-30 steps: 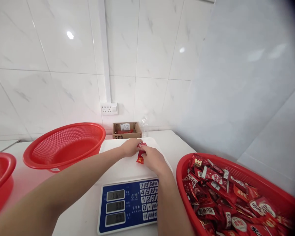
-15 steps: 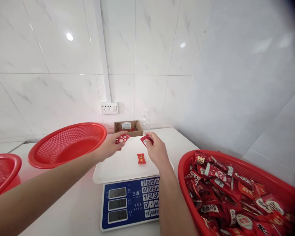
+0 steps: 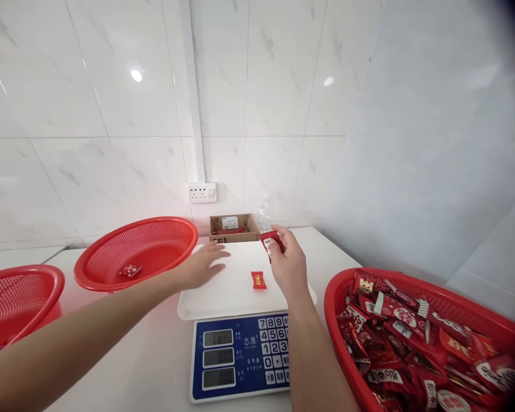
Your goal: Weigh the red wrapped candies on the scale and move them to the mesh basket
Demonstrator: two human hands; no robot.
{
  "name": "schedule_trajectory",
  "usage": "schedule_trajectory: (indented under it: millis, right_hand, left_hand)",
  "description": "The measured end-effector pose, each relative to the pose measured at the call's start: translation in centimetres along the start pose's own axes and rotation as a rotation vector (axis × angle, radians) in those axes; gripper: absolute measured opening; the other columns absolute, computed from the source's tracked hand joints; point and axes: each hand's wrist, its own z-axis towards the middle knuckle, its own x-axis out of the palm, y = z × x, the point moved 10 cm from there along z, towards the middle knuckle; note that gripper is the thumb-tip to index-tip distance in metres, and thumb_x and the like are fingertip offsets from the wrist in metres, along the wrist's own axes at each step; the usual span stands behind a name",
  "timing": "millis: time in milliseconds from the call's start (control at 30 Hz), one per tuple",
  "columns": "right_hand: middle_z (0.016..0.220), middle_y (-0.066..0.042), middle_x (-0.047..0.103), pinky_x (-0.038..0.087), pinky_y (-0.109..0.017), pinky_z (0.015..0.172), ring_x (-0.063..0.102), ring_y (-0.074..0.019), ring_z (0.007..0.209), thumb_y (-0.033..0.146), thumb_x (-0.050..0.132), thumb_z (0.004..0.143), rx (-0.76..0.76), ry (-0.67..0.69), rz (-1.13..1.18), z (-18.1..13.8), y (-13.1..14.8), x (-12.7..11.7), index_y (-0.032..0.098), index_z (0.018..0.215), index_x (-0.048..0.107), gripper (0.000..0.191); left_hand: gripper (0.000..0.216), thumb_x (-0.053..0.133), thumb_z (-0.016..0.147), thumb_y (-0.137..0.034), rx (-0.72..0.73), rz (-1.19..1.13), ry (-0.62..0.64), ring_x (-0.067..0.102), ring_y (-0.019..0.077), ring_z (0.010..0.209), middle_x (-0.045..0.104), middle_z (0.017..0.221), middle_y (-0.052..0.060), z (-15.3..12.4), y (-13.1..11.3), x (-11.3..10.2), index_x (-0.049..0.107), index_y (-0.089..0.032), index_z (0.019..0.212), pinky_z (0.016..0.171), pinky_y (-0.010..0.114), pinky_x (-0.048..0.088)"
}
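Observation:
Between the thumb and fingers of my right hand point(image 3: 288, 254) is a dark red candy packet point(image 3: 268, 243) with a white label, held above the scale's white pan point(image 3: 217, 294). My left hand point(image 3: 206, 263) hangs over the left part of the pan, fingers apart and nothing in it. A small red packet with yellow print point(image 3: 258, 280) lies on the pan between my hands. Inside the red basket point(image 3: 88, 269) to the left of the pan lies a red packet with pale dots point(image 3: 130, 270).
A red basket point(image 3: 332, 297) heaped with red packets stands at the right. Another red basket point(image 3: 54, 294) is at the left edge. Behind the scale are a cardboard box point(image 3: 251, 234) and a clear bottle point(image 3: 264, 216). The scale's blue keypad panel point(image 3: 240, 357) faces me.
The dotted packet has left my left hand and now lies in the left basket; that hand has opened. My right hand still holds its packet. The whole view has shifted slightly.

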Motion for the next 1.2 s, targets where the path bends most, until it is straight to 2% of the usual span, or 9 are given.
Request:
schedule_trajectory:
  millis: [167,300,467,733,833,900,967,1100,1200]
  right_hand:
    - [0.113,-0.013,0.07,0.05,-0.042,0.088,0.066,-0.0259,0.1,0.029,0.046,0.087,-0.034,-0.056,0.064,-0.2,0.7,-0.7,0.017,0.123,0.059,0.04]
    - [0.111,-0.013,0.071,0.051,-0.042,0.086,0.066,-0.0257,0.099,0.03,0.047,0.086,-0.049,-0.071,0.104,-0.2,0.9,-0.8,0.017,0.121,0.06,0.04]
    - [0.109,-0.013,0.071,0.052,-0.043,0.084,0.067,-0.0255,0.094,0.032,0.048,0.085,-0.048,-0.063,0.141,-0.2,0.8,-0.7,0.017,0.12,0.06,0.039]
    - [0.116,-0.012,0.07,0.051,-0.044,0.089,0.067,-0.0256,0.101,0.029,0.047,0.087,-0.038,-0.014,0.158,-0.1,0.5,0.0,0.019,0.121,0.059,0.038]
    - [0.12,-0.013,0.069,0.05,-0.047,0.092,0.064,-0.0272,0.108,0.027,0.046,0.088,-0.04,0.035,0.131,-0.2,0.5,1.1,0.018,0.125,0.058,0.039]
    - [0.121,-0.015,0.068,0.048,-0.049,0.095,0.063,-0.0285,0.111,0.023,0.047,0.088,-0.052,0.085,0.1,-0.4,0.7,2.2,0.017,0.127,0.057,0.041]
    - [0.123,-0.015,0.067,0.047,-0.051,0.097,0.062,-0.0289,0.114,0.018,0.047,0.087,-0.079,0.146,0.069,-0.9,1.1,3.4,0.016,0.13,0.056,0.044]
    - [0.128,-0.012,0.065,0.049,-0.047,0.096,0.062,-0.0263,0.114,0.013,0.046,0.087,-0.157,0.291,0.039,-2.6,2.6,6.1,0.019,0.136,0.053,0.05]
    - [0.137,-0.011,0.059,0.051,-0.046,0.095,0.058,-0.0251,0.12,0.012,0.039,0.09,-0.201,0.401,0.05,-4.0,3.6,7.6,0.022,0.141,0.049,0.052]
  left_hand:
    - [0.038,0.059,0.093,-0.03,0.318,-0.07,0.159,0.044,0.0256,0.139,0.055,0.146,0.006,0.6,-8.6,3.8,0.06,-0.029,0.131,0.111,0.041,0.042]
    - [0.024,0.055,0.095,-0.017,0.387,-0.063,0.169,0.061,0.0222,0.119,0.069,0.124,0.007,1.7,-9.9,5.3,0.069,-0.023,0.114,0.103,0.038,0.049]
    - [0.028,0.058,0.096,-0.03,0.137,-0.034,0.008,0.066,0.0223,0.1,0.066,0.115,0.009,3.2,-5.0,3.8,0.06,-0.016,0.12,0.087,0.044,0.056]
    - [0.034,0.059,0.095,-0.033,-0.316,0.043,-0.25,0.064,0.0241,0.104,0.062,0.124,0.01,0.6,7.4,-4.5,0.057,-0.018,0.125,0.088,0.046,0.055]
    - [0.032,0.06,0.094,-0.033,-0.368,0.006,-0.289,0.06,0.0264,0.112,0.06,0.128,0.01,-0.4,9.2,-6.0,0.059,-0.017,0.122,0.095,0.051,0.05]
    - [0.029,0.057,0.095,-0.035,-0.338,-0.069,-0.283,0.056,0.0284,0.119,0.06,0.129,0.011,-0.6,8.2,-5.8,0.062,-0.017,0.118,0.101,0.053,0.044]
    - [0.031,0.048,0.098,-0.041,-0.267,-0.193,-0.238,0.056,0.0293,0.121,0.064,0.125,0.011,-0.6,5.6,-4.7,0.065,-0.019,0.112,0.103,0.05,0.042]
    - [0.048,0.034,0.096,-0.057,-0.116,-0.518,-0.097,0.064,0.0238,0.108,0.072,0.112,0.005,-0.9,-1.0,-2.1,0.065,-0.023,0.108,0.094,0.035,0.05]
    - [0.054,0.028,0.095,-0.06,-0.104,-0.696,-0.041,0.068,0.0213,0.09,0.073,0.091,0.005,-1.4,-3.5,-1.1,0.064,-0.02,0.096,0.081,0.033,0.054]
